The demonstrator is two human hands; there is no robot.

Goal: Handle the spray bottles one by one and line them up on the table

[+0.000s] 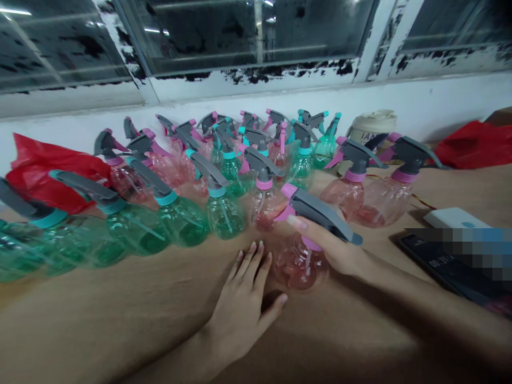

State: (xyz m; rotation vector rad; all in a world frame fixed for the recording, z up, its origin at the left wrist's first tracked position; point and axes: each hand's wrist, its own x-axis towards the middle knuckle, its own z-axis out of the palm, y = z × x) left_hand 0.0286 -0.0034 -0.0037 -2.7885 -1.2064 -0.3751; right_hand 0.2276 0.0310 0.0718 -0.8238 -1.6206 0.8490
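Observation:
A pink spray bottle with a grey and pink trigger head stands upright at the front of the table. My right hand is closed around its neck just below the head, the thumb across the near side and the other fingers partly hidden behind. Flat on the tabletop, to the left of that bottle, lies my left hand, fingers stretched out and holding nothing. Beyond its fingertips are a green spray bottle and another pink spray bottle.
Green spray bottles line the left, with several pink and green ones behind. Two pink bottles stand at right. Red plastic bags lie at both sides. A phone, a white box and a pale tub are at right.

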